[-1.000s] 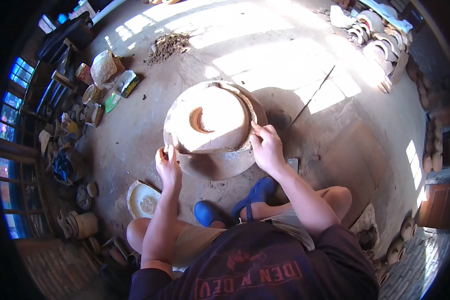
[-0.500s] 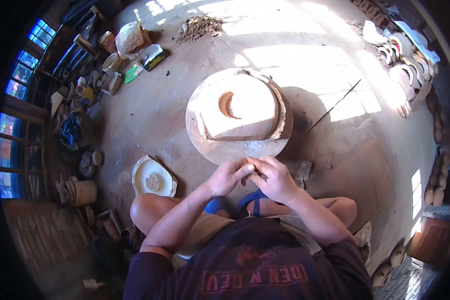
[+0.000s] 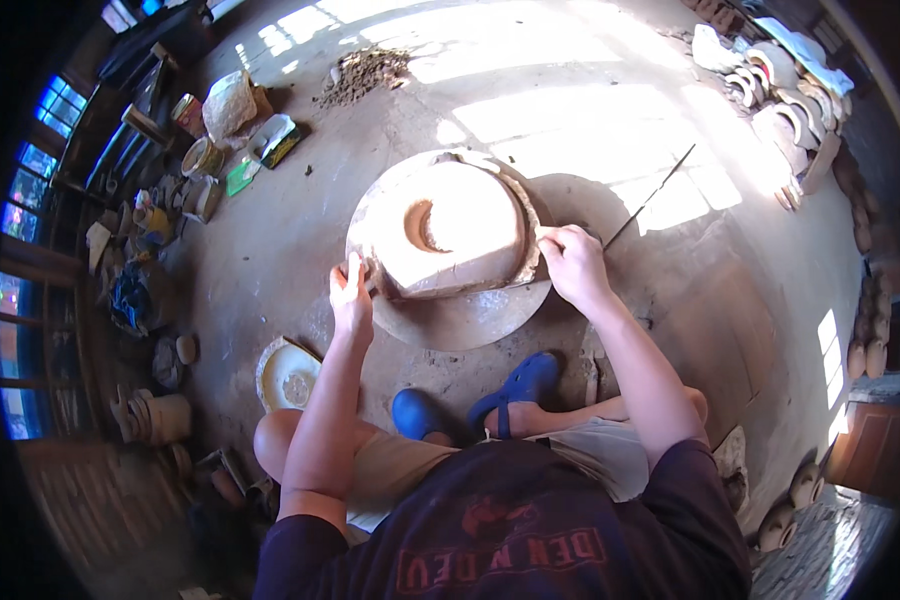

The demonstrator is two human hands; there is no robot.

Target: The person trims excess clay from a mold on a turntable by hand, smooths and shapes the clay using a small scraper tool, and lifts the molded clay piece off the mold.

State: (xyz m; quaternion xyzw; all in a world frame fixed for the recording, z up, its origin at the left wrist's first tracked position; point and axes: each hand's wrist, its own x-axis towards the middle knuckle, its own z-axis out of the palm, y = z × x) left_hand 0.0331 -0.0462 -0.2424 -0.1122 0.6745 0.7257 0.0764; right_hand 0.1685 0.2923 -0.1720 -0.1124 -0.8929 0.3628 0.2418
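Observation:
A pale rounded block with a flat front edge [image 3: 480, 225], perhaps plaster or clay, rests on a round turntable [image 3: 460, 332] before me. Its bright top has a round hollow, and a rough rim runs along its right side. Beside the turntable's left edge is my left hand [image 3: 351, 295], fingers pinched together with the thumb up. My right hand [image 3: 573, 262] is closed at the block's right side, its fingertips by the rough rim. Whatever either hand grips is too small or hidden to make out.
A shallow whitish basin [image 3: 288, 372] sits by my left knee. A thin dark rod [image 3: 650, 195] lies right of the turntable. Curved mould pieces [image 3: 785, 110] are stacked far right, a soil heap [image 3: 365, 75] lies far back, and tubs and clutter [image 3: 150, 215] line the left.
My hands, together in front of the turntable before, have parted and reached forward to its left and right sides. The view has shifted slightly; the block looks the same.

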